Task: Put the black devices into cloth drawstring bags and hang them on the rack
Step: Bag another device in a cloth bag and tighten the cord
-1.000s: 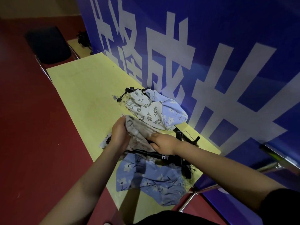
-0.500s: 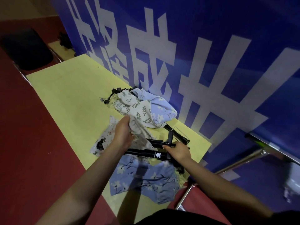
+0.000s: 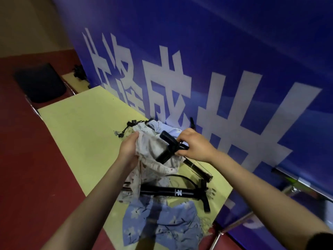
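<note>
Head view: black device [image 3: 166, 148] in right hand [image 3: 193, 147]

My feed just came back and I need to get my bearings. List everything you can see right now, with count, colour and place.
held black device: 1, black, lower end inside the mouth of the beige bag
beige bag: 1, beige with small print, lifted above the table
black device on table: 1, black with a white logo, lying flat below the beige bag
blue floral bag: 1, blue, flat at the near table edge
filled bags: 2, leaf print and pale blue, against the banner
table: 1, pale yellow
banner: 1, blue with white characters, behind the table
chair: 1, black seat, far left on the red floor
left hand: grips the beige bag's rim
right hand: grips the held black device
</note>
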{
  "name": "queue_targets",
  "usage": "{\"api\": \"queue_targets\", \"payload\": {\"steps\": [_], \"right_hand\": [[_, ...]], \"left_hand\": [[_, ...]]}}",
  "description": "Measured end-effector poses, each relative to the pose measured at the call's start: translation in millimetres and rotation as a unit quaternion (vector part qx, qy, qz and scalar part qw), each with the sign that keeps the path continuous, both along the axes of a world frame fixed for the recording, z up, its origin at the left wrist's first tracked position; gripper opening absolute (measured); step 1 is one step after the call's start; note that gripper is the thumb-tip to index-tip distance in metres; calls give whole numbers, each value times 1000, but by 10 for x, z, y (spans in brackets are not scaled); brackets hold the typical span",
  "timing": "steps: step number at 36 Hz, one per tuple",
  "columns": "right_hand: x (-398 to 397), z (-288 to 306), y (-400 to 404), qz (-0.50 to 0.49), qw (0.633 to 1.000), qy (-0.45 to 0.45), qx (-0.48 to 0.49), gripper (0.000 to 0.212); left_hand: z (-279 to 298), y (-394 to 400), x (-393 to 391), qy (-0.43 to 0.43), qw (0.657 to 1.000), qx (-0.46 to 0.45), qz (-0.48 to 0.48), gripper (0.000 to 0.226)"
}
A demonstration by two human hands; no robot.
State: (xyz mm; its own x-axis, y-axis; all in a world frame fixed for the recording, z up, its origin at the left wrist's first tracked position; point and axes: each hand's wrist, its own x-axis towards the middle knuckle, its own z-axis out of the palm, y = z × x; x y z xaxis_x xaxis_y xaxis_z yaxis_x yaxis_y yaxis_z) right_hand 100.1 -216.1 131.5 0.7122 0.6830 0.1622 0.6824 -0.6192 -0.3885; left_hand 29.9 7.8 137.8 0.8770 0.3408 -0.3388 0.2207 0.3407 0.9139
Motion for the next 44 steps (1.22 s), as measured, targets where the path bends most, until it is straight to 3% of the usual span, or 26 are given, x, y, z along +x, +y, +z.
{"api": "queue_targets", "payload": {"steps": [2,5,9,13,17,22,26,31,33,35,38,41,44], "right_hand": [[30,187,136,52,998,-39,-21,34],[61,411,347,121,986,-97,-62,37],[108,631,542,186,972,-126,-68,42],[115,705,656,209,972,-96,-51,43],[112,721,758,224,972,-63,-44,42],[147,664,903,236,970,-44,-47,53],[181,504,889,153,985,-75,31,75],[84,101,764,-65,978,53,193,76],[81,-69,715,-100,973,160,132,78],[83,-245,670,-106,972,205,42,71],[71,-410,661,-137,968,202,66,33],[76,-344,712,-149,969,164,113,46],[86,-199,768,-112,985,101,87,49]], "left_hand": [[74,0,12,1,1000,19,2,27],[112,53,40,6,999,42,13,54],[218,136,-47,-6,998,61,10,62],[274,207,-160,-37,995,89,10,54],[256,190,-243,-70,984,165,4,33],[206,257,-247,-34,988,150,21,32],[176,337,-200,-14,990,130,58,34],[177,450,-208,8,990,116,82,40],[176,485,-217,12,990,110,83,39],[177,504,-219,7,992,100,82,34],[166,510,-209,9,993,98,72,34],[174,486,-210,19,989,122,78,36],[202,450,-227,-3,981,162,103,34]]}}
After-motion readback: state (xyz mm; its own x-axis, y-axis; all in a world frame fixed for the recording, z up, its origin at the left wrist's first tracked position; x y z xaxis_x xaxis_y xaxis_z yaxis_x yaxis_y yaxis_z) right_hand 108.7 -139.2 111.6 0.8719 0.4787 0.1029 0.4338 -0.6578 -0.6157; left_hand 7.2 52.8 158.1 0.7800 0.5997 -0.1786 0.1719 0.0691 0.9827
